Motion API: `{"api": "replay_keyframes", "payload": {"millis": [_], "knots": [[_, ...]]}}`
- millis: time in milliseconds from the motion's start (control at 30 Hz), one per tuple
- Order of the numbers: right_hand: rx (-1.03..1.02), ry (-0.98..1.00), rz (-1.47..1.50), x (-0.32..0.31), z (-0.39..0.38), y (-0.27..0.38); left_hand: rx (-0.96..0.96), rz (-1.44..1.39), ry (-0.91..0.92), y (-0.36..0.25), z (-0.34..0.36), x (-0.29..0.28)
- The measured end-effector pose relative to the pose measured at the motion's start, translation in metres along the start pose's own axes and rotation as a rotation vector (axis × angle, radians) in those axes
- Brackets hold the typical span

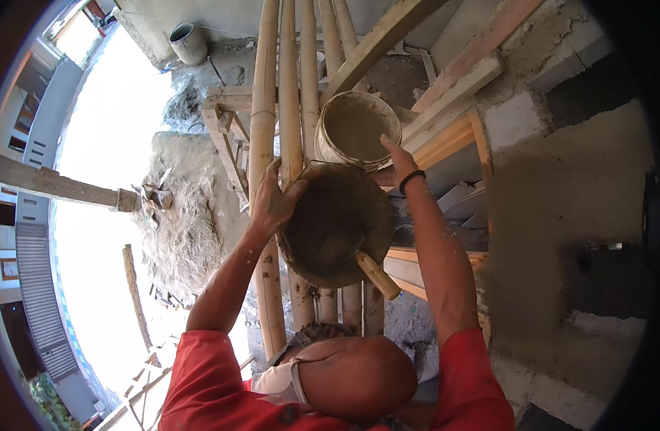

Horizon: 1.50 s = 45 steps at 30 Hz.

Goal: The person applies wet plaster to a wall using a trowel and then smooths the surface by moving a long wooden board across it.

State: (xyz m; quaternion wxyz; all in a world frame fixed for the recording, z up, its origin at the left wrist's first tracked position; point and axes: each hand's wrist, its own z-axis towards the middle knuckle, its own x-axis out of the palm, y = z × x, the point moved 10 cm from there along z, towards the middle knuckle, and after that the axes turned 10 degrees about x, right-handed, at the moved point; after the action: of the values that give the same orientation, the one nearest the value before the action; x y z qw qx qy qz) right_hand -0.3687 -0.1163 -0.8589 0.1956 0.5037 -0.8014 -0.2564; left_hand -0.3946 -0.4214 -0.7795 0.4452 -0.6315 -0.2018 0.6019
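A dark round mortar tub point(308, 255) sits on the bamboo poles, with grey mortar inside. A trowel with a wooden handle point(377, 275) lies in it, its blade mostly hidden in the mortar. My left hand point(276, 195) grips the tub's left rim, thumb on the edge and fingers along the outside. Just beyond the tub stands a pale, mortar-stained bucket point(330, 147) with wet grey mix inside. My right hand point(402, 167), with a dark bracelet at the wrist, holds that bucket's near right rim; some of its fingers are hidden below the rim.
Long bamboo poles point(264, 108) run away from me under the tub. A slanting timber beam point(384, 43) and a wooden frame point(481, 154) stand to the right. At the left are a wooden trestle point(222, 136) and a mortar heap point(193, 215). Another bucket point(188, 44) stands far left.
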Motion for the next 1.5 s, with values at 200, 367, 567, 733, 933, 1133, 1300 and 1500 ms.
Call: {"api": "replay_keyframes", "payload": {"millis": [200,367,567,733,933,1133,1300,1500], "knots": [[0.028,0.159,0.176,0.017,0.021,0.005,-0.251,-0.797,-0.004,0.036,-0.110,0.045],[-0.047,0.051,0.366,0.003,0.025,0.001,-0.267,-0.842,-0.214,0.050,-0.117,0.047],[-0.665,-0.560,-1.035,-0.015,-0.032,0.036,-0.325,-0.807,-0.267,0.051,-0.121,0.042],[-0.631,-0.069,-0.052,-0.088,-0.026,0.024,-0.306,-0.859,-0.288,0.039,-0.114,0.048],[-0.765,-0.090,-0.204,-0.114,-0.091,0.024,-0.222,-0.864,-0.286,0.047,-0.116,0.048],[-0.698,-0.075,-0.033,-0.119,-0.121,-0.005,-0.232,-0.870,-0.304,0.050,-0.113,0.049],[-0.614,-0.258,0.020,-0.087,-0.175,-0.007,-0.238,-0.881,-0.292,0.044,-0.113,0.044],[-0.604,-0.329,0.112,-0.069,-0.184,-0.017,-0.236,-0.851,-0.291,0.048,-0.113,0.044]]}}
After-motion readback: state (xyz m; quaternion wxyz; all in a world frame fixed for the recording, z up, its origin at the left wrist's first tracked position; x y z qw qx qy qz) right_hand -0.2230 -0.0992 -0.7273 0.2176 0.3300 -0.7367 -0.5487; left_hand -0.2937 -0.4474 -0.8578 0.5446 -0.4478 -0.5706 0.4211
